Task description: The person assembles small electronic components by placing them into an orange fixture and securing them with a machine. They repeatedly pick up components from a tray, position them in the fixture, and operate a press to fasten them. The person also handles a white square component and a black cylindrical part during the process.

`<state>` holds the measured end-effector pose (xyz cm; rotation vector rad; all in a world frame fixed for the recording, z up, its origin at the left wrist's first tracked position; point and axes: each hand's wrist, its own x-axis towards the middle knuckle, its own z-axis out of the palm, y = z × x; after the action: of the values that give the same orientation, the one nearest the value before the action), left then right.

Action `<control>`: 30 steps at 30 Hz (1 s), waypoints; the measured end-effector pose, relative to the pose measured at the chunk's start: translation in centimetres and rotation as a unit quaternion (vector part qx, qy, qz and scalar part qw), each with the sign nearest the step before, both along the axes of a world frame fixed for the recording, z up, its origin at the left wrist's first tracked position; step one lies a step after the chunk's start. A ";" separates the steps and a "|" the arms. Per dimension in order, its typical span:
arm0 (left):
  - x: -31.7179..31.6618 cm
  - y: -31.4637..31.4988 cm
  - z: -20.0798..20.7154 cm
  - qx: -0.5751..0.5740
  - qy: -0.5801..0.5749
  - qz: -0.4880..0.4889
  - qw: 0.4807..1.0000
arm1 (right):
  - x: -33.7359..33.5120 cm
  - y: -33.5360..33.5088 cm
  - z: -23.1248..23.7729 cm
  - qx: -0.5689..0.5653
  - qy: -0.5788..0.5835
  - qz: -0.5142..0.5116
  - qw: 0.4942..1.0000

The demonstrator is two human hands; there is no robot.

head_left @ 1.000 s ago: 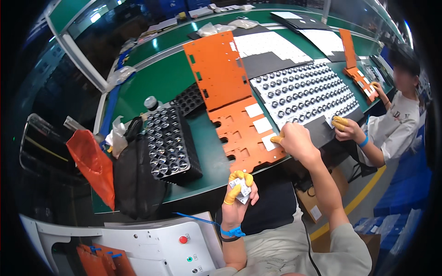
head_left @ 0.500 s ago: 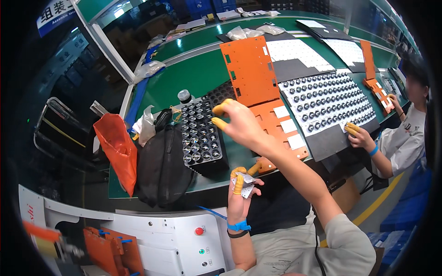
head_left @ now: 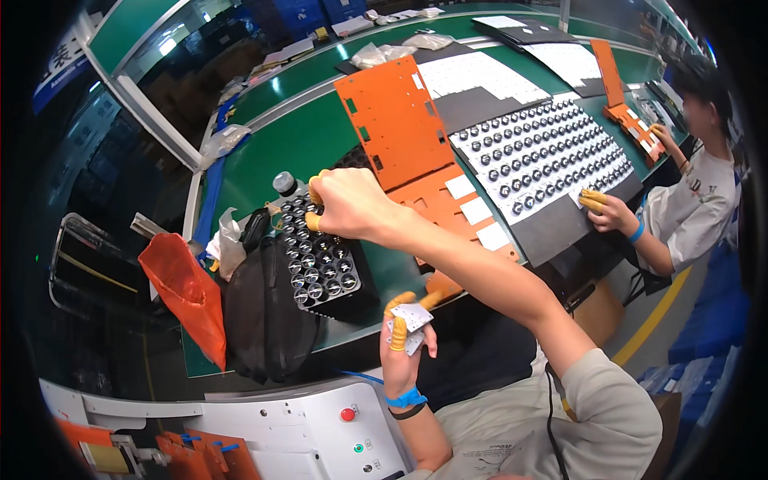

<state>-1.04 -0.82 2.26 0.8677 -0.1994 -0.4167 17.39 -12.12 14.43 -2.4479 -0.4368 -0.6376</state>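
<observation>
My left hand [head_left: 402, 352], with yellow finger cots and a blue wristband, is closed on small white plates with holes [head_left: 412, 317], held near the bench's front edge. My right hand [head_left: 352, 204] reaches across to the left over the far part of a black tray [head_left: 350, 298] filled with rows of round black-rimmed lenses [head_left: 330, 272]. Its cot-covered thumb and forefinger are bent and stand apart just above the lenses. Nothing shows between them; the remaining fingers are curled and partly hidden.
An orange hinged fixture [head_left: 396, 120] stands raised beside the tray. Right of it lies a white panel [head_left: 500, 160] with rows of black round parts; a co-worker's hand [head_left: 608, 212] touches it. A capped jar [head_left: 284, 183], black bag [head_left: 272, 308] and orange bag [head_left: 188, 288] are left.
My right hand has moved left and farther over the tray of lenses. My left hand still holds the white plates. The whole view has shifted slightly.
</observation>
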 end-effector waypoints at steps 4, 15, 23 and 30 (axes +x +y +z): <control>0.3 -1.3 1.0 -0.016 -0.014 0.072 0.997 | -7.1 -2.5 1.4 0.199 0.048 0.059 0.977; 0.7 -4.5 1.6 -0.102 -0.034 0.121 0.987 | -17.9 -10.2 -3.2 0.286 0.121 0.177 0.934; 0.6 -6.2 0.8 0.063 -0.163 0.189 0.966 | -19.0 -11.4 -4.9 0.316 0.154 0.144 0.925; 0.7 -5.9 1.5 0.109 -0.125 0.148 0.975 | -18.6 -11.8 -6.2 0.229 0.052 0.160 0.959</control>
<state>-0.34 -6.75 3.78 1.1491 -0.2553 -0.0486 -1.21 -23.95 8.20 -1.9063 -0.5589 -0.4138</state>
